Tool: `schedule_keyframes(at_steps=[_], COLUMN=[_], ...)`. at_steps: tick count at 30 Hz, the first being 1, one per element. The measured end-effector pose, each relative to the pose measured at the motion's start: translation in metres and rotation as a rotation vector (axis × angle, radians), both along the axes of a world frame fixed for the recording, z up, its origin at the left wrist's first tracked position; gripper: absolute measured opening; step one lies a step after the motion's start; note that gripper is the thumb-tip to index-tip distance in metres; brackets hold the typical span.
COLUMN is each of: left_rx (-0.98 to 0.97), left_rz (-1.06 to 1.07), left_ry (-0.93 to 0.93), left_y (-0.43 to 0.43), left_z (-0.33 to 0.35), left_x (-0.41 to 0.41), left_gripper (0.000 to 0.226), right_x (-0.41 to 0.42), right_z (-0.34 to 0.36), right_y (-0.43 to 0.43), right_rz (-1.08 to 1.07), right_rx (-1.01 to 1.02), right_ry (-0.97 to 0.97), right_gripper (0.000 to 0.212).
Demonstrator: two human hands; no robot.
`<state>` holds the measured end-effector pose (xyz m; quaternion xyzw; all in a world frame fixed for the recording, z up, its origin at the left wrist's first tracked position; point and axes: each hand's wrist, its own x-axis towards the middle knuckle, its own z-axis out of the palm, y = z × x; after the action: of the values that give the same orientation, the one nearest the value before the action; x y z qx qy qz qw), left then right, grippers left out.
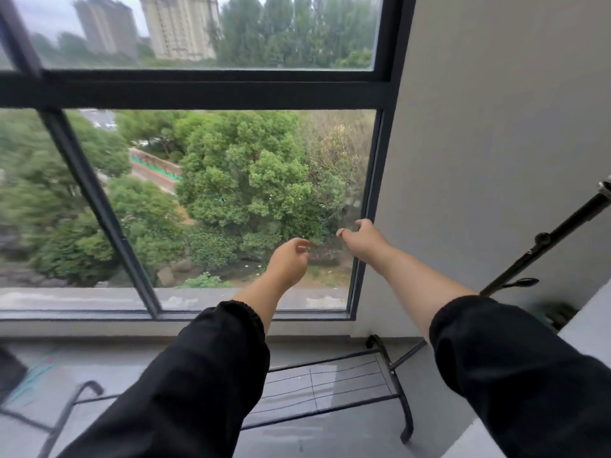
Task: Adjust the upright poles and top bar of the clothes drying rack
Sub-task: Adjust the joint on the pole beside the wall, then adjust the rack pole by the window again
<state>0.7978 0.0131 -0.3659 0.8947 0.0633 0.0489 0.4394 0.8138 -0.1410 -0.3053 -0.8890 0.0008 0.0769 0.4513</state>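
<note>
The black clothes drying rack stands on the floor below me; its base frame with a wire shelf (330, 381) lies between my arms. One black upright pole (545, 241) with a knob and a lever slants up along the grey wall at the right. No top bar is in view. Both arms in black sleeves reach forward toward the window. My left hand (289, 262) hangs in the air in front of the glass with loosely curled fingers and holds nothing. My right hand (362, 239) is near the window frame's right edge, empty, well left of the pole.
A large dark-framed window (198, 90) fills the front, with trees and tall buildings outside. A grey wall (496, 127) stands at the right. The rack's curved left foot (77, 399) rests on the grey floor at the lower left, and a pale ledge (588, 319) juts in at the right.
</note>
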Motion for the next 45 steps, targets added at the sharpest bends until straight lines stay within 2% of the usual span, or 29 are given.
schedule_keyframes(at_steps=[9,10,12,17,22,27,32,39,42,45], left_rx=[-0.023,-0.020,-0.029,-0.065,-0.097,-0.143,-0.211,-0.239,-0.159,-0.034], left_rz=[0.264,0.334,0.365,0.567,0.667,0.787,0.905,1.025,1.009,0.985], left_ry=[-0.002,-0.003,0.008,0.004,0.032,0.032,0.002,-0.085,-0.128,-0.167], left_y=[0.209,0.257,0.277,0.396,0.471,0.545,0.615,0.702,0.727,0.749], left_z=[0.012,0.010,0.011,-0.005,-0.016,-0.031,-0.038,-0.020,-0.019,-0.015], left_x=[-0.129,-0.166,-0.182,-0.276,-0.327,-0.344,-0.333,-0.305,-0.302,-0.297], left_gripper=[0.034,0.034,0.034,0.034,0.036,0.037,0.042,0.050,0.055,0.050], right_x=[-0.078,-0.103,-0.114,-0.183,-0.221,-0.224,-0.204,-0.187,-0.193,-0.202], right_z=[0.014,0.008,0.008,-0.008,-0.024,-0.025,-0.019,0.023,0.035,0.046], right_y=[0.211,0.264,0.290,0.432,0.520,0.605,0.689,0.791,0.821,0.848], right_rz=[0.293,0.360,0.369,0.564,0.708,0.821,0.894,1.039,1.095,1.123], right_rx=[-0.037,-0.041,-0.058,-0.057,-0.085,-0.068,0.048,0.188,0.211,0.240], right_ry=[-0.037,-0.034,-0.063,-0.052,-0.080,-0.127,-0.174,-0.239,-0.262,-0.253], right_gripper=[0.065,0.065,0.065,0.064,0.062,0.061,0.060,0.062,0.063,0.058])
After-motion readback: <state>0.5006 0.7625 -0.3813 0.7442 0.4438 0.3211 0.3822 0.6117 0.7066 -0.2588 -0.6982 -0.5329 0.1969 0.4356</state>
